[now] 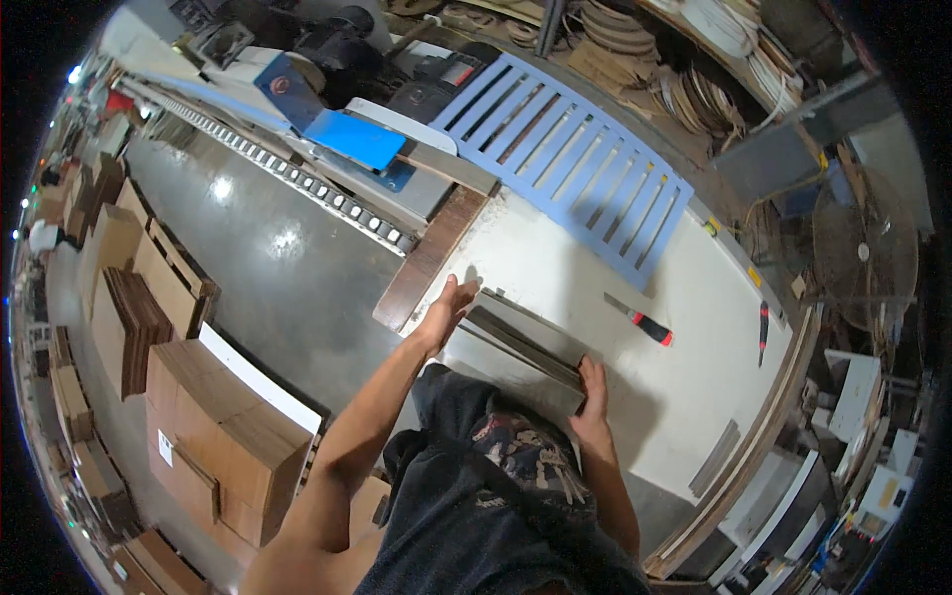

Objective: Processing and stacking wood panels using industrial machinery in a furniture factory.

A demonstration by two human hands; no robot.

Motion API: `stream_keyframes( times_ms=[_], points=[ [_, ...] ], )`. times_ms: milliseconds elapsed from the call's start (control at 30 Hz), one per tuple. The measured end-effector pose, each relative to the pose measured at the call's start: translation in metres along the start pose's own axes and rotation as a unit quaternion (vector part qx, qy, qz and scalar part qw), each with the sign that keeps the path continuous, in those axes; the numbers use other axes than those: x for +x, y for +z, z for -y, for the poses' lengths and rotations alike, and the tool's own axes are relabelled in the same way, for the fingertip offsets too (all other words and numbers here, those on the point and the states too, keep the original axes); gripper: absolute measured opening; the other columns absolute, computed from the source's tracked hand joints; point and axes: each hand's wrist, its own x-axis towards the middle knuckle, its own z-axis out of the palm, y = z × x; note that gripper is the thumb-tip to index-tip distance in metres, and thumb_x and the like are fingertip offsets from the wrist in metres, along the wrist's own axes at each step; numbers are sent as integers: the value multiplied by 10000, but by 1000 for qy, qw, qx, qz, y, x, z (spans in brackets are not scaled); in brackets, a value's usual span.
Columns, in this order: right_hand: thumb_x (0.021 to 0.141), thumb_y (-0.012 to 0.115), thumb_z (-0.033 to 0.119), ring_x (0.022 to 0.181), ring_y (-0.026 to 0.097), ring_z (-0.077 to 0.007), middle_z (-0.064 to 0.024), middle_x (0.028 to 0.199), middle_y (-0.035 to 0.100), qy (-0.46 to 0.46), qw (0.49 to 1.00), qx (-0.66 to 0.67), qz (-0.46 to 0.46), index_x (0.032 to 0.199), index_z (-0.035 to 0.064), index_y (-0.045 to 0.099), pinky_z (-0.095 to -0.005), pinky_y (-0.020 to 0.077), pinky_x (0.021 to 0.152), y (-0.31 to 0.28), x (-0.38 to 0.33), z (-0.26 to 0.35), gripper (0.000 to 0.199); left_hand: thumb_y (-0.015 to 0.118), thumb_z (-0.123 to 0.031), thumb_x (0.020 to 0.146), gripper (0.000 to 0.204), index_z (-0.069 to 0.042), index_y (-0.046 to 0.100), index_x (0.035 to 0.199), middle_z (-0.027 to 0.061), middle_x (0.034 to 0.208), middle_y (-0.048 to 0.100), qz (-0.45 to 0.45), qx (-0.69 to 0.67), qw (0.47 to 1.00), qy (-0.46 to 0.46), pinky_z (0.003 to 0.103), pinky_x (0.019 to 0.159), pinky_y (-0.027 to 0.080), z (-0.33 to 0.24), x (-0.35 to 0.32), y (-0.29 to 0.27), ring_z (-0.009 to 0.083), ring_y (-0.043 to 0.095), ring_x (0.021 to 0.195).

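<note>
A small stack of thin grey-white board strips point(526, 349) is on the near edge of the white table point(694, 397), close against my body. My left hand point(444, 315) grips its left end, with the fingers partly curled. At the right end my right hand point(592, 405) holds the stack, fingers along its edge. Farther right on the table lies a knife point(650, 327) with a black and red handle. A second tool with a red and black handle point(763, 335) rests near the table's right side.
A blue slatted rack point(580, 149) lies across the far side. Left of it stands a machine with a blue cover point(352, 139) and a roller track point(297, 178). A brown board point(436, 258) borders the table. Stacked brown panels point(228, 426) stand on the floor at left.
</note>
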Motion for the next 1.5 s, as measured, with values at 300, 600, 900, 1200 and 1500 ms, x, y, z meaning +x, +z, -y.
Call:
stream_keyframes(
  times_ms=[300, 600, 900, 1200, 1500],
  points=[
    [904, 627, 228, 1303, 409, -250, -154, 1392, 452, -213, 888, -395, 100, 1365, 7, 411, -359, 323, 1071, 99, 91, 81, 555, 465, 12, 953, 231, 77, 532, 1164, 187, 1122, 639, -416, -13, 877, 241, 312, 869, 516, 94, -135, -23, 226, 638, 975],
    [784, 713, 249, 1212, 448, -383, -220, 1314, 479, -506, 574, -627, 147, 1325, 7, 417, -479, 345, 1035, 314, 195, 73, 662, 708, -137, 775, 556, 10, 508, 1273, 191, 1231, 591, -547, 99, 827, -86, 372, 994, 424, 310, -274, 48, 315, 558, 1152],
    [754, 673, 106, 1112, 548, -382, -230, 1156, 588, -423, 581, -672, 177, 1268, 14, 469, -417, 428, 964, 264, 193, 57, 561, 247, -678, 929, 865, -5, 238, 1472, 134, 1495, 306, -321, -280, 892, -153, 325, 1136, 199, 247, -271, 129, 240, 291, 1373],
    [845, 686, 341, 1219, 487, -358, -242, 1278, 525, -301, 689, -610, 250, 1314, -14, 449, -396, 379, 1018, 46, 96, 84, 634, 283, -608, 956, 818, -41, 61, 1503, 169, 1552, 157, -280, -203, 931, 117, 448, 1165, 124, 114, -180, 121, 301, 172, 1431],
    [824, 690, 171, 1180, 449, -376, -198, 1237, 489, -363, 570, -700, 231, 1255, -5, 500, -436, 380, 1000, 29, 43, 65, 503, 120, -681, 925, 792, -154, 96, 1516, 127, 1569, 108, -223, -398, 887, 70, 589, 1119, 140, 82, -80, 148, 356, 141, 1426]
  ],
)
